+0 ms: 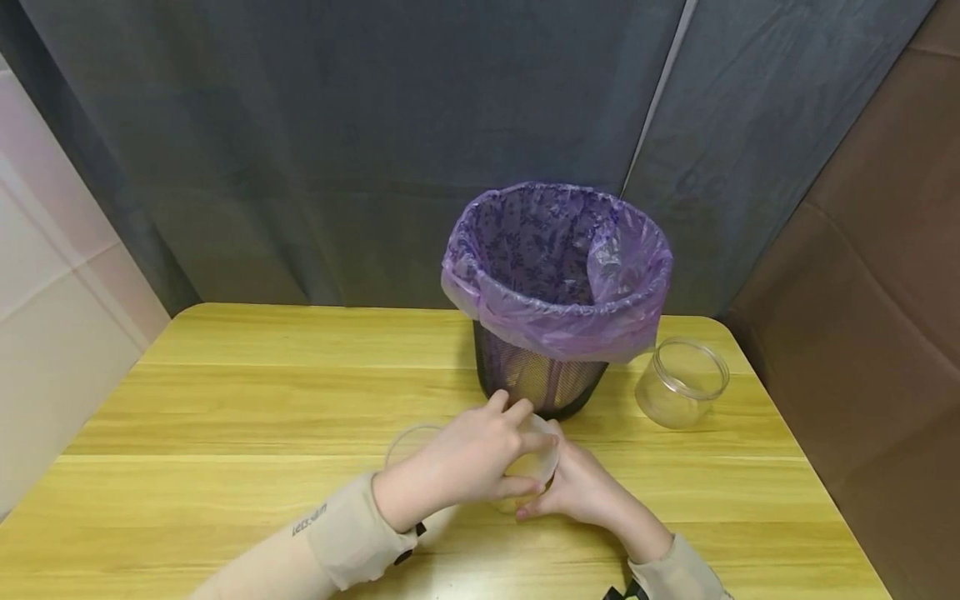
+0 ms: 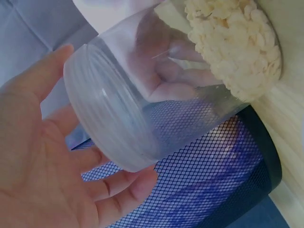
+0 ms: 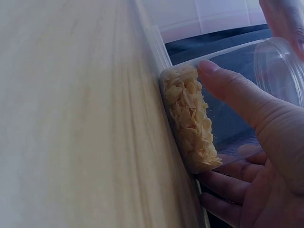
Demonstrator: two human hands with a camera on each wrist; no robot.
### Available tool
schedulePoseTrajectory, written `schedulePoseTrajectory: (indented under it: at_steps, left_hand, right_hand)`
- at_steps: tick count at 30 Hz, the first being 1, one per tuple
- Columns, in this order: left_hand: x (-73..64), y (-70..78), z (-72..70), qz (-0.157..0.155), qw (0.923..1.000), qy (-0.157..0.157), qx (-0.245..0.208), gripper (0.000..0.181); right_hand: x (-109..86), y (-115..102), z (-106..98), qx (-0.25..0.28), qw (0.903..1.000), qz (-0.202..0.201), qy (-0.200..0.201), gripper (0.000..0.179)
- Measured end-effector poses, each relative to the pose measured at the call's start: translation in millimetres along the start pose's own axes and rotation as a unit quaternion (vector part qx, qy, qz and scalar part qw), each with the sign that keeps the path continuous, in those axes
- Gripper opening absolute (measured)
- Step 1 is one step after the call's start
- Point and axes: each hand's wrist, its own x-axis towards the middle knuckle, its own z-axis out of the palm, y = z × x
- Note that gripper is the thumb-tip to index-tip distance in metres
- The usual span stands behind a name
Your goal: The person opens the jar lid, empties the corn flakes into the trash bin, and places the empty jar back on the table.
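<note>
A clear plastic jar stands upright on the table, its lower part filled with pale, dry flakes. It has a translucent screw lid on top. My left hand reaches over from above and grips the lid, thumb on one side and fingers spread round the other. Lower down, my right hand holds the jar's body, its thumb lying along the near wall and its fingers behind. In the head view the two hands hide most of the jar.
Just behind the hands stands a black mesh bin lined with a purple bag. An open clear jar is to its right. Behind my left forearm shows a clear round rim. All stand on a wooden table.
</note>
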Motion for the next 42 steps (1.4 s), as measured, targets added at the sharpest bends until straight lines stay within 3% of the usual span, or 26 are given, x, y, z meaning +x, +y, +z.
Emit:
schedulePoseTrajectory:
  at_steps: [12, 21, 25, 30, 34, 38, 42]
  left_hand:
    - [-0.1, 4.8, 13.4, -0.04, 0.9968, 0.069, 0.013, 0.054]
    - [-1.5, 6.9, 9.3, -0.074, 0.995, 0.057, 0.035, 0.064]
    - [-1.9, 3.0, 2.3, -0.066, 0.9972, 0.034, 0.007, 0.066]
    - [-0.4, -5.3, -12.2, -0.037, 0.9967, -0.011, -0.071, 0.061]
    - [1.3, -11.6, -21.1, 0.006, 0.9914, -0.064, -0.114, 0.058]
    - [2.3, -14.0, -24.2, 0.03, 0.9823, -0.128, -0.134, 0.063]
    - [2.6, -14.3, -23.1, 0.038, 0.979, -0.15, -0.133, 0.065]
  right_hand:
    - [-0.6, 1, -1, 0.004, 1.0, 0.002, -0.003, 0.11]
    - [-0.4, 0, 1, 0.014, 0.9999, 0.004, 0.004, 0.11]
    - [-0.3, 0, 1, 0.027, 0.9996, 0.005, 0.004, 0.108]
    - [0.1, 0, 0, 0.026, 0.9996, 0.011, 0.001, 0.108]
    - [0.7, 0, 0, 0.007, 0.9999, 0.01, 0.003, 0.11]
    - [0.6, 0, -1, -0.008, 1.0, 0.002, -0.001, 0.117]
    - [-0.5, 0, -1, -0.008, 0.9999, -0.005, -0.009, 0.121]
